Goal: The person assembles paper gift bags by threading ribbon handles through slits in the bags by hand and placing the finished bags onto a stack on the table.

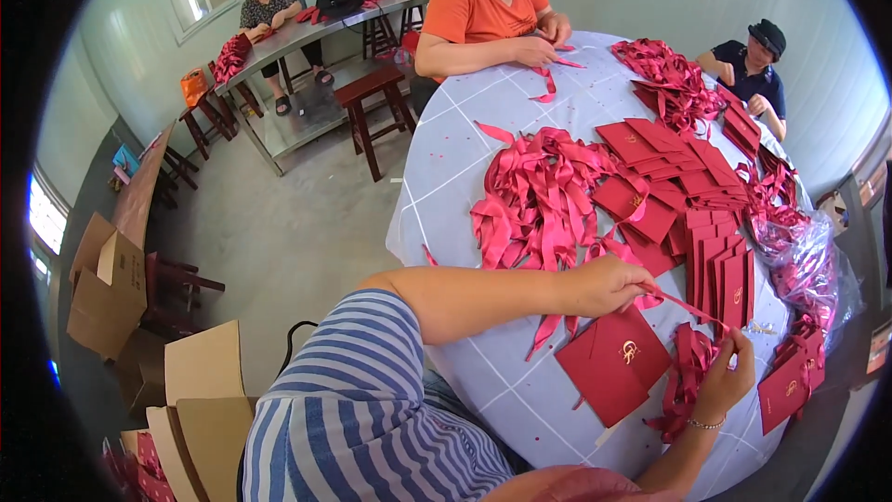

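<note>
Lower right of frame: left hand [609, 284] and right hand [729, 367] each pinch one end of a thin red satin ribbon [688, 307], pulled taut above a flat dark-red paper envelope [615, 363] on the grey tablecloth [446, 167], keeping the ribbon straight.

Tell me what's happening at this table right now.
The person wearing the camera holds a red ribbon stretched between both hands: the left hand pinches one end, the right hand the other, just above a red envelope lying on the round table. A big pile of loose ribbons and rows of finished-looking envelopes cover the table. A person in an orange shirt across the table also handles a ribbon, and another person in dark clothes sits at the right.
</note>
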`<state>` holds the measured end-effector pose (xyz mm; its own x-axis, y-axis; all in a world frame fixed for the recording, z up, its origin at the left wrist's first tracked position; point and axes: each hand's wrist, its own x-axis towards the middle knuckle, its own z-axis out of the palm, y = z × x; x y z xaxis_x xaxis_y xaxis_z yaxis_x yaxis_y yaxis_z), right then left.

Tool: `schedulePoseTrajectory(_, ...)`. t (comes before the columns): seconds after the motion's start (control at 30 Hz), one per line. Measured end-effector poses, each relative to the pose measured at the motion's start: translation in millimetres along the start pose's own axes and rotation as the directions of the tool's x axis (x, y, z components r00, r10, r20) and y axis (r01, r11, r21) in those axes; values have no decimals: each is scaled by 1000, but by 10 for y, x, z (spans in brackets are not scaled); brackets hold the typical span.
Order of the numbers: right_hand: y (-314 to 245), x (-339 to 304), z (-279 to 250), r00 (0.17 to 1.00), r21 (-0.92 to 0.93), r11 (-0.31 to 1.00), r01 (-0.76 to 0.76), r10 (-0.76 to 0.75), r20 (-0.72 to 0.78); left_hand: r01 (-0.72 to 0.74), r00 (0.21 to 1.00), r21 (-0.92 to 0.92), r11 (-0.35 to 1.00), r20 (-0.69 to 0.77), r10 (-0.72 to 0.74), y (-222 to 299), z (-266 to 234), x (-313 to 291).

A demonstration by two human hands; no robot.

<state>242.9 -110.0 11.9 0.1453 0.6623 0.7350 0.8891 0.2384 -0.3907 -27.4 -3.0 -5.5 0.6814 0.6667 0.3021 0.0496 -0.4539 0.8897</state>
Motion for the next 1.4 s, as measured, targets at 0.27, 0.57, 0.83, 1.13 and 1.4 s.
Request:
schedulePoseTrajectory(0.27,-639,42,32,936,107,973,204,-226,269,-194,981,151,969,36,190,-78,187,-46)
schedulePoseTrajectory(0.57,-874,-137,167,805,182,979,93,-181,565,-204,967,105,973,180,183,102,207,-104)
schedulePoseTrajectory(0.83,-854,-111,209,890,290,926,240,-329,315,-75,974,48,996,216,63,81,156,-69)
schedulePoseTrajectory(1.13,-693,-187,204,898,279,956,-89,-44,438,-350,937,247,903,83,341,38,110,-5)
schedulePoseTrajectory(1.4,-523,-231,316,903,203,979,-12,-77,422,-140,977,534,834,210,29,-19,43,-58)
